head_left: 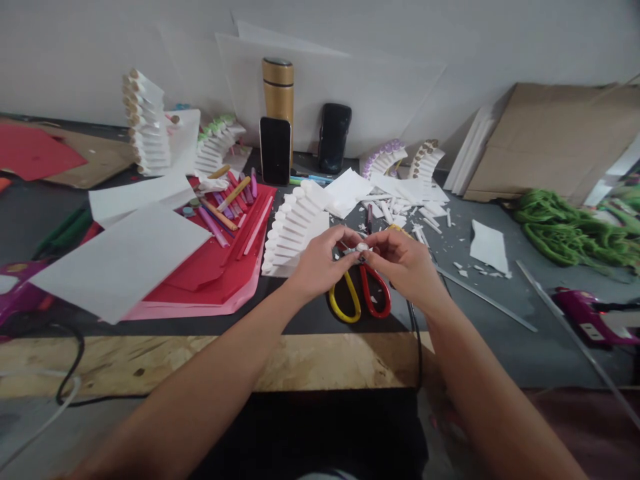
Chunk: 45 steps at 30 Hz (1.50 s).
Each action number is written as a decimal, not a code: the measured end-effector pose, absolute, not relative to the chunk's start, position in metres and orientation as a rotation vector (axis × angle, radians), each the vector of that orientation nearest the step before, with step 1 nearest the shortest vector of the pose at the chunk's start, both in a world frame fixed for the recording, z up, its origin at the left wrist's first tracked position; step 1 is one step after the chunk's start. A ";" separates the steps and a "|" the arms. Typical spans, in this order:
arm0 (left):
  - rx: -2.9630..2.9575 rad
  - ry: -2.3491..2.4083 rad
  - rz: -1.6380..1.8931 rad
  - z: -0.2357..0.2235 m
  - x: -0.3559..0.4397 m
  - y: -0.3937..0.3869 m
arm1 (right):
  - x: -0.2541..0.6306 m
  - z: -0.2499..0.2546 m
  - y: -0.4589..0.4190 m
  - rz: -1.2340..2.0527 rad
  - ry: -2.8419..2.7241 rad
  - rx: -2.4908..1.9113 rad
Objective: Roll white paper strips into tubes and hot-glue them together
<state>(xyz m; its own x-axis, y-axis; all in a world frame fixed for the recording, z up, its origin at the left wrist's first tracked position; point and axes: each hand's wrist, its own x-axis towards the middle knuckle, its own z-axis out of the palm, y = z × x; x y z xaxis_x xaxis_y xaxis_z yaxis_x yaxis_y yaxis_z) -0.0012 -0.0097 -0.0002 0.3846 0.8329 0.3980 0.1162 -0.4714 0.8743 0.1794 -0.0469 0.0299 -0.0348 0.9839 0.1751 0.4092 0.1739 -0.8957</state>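
My left hand [327, 260] and my right hand [403, 263] meet at the fingertips, both pinching a small white piece [363, 247]. Its exact kind is partly hidden by the fingers. Just below lies a pair of scissors with one yellow handle [353, 310] and one red handle [379, 305]; its blades are covered by my hands. Beside my left hand rests a fanned row of white paper rolls [290, 230] on a white sheet. White scraps and short white sticks [425, 217] are scattered past my right hand.
Coloured sticks [235, 197] lie on red sheets [200, 273] at left, near white sheets [130, 263]. Two phones [275, 150] lean upright, one against a gold flask [279, 87]. Right are a metal ruler [493, 300], green yarn [560, 227], cardboard [545, 140] and a purple power strip [580, 317].
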 end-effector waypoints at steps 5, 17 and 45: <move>1.768 0.763 1.121 0.001 -0.002 -0.008 | 0.183 0.036 -0.048 0.933 -1.579 -1.315; 1.731 0.756 1.070 0.003 -0.001 -0.007 | 0.192 0.035 -0.046 0.879 -1.755 -1.297; 1.563 1.030 1.781 0.002 -0.013 0.004 | 0.169 0.071 0.030 0.669 -1.843 -1.283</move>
<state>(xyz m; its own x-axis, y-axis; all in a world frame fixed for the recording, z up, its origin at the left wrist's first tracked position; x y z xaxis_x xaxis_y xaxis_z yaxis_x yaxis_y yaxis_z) -0.0126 0.0035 0.0024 -0.1719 0.8106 0.5598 0.0806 -0.5548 0.8281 0.1692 0.0301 0.0712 -0.1887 0.9357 0.2981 0.5265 0.3526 -0.7736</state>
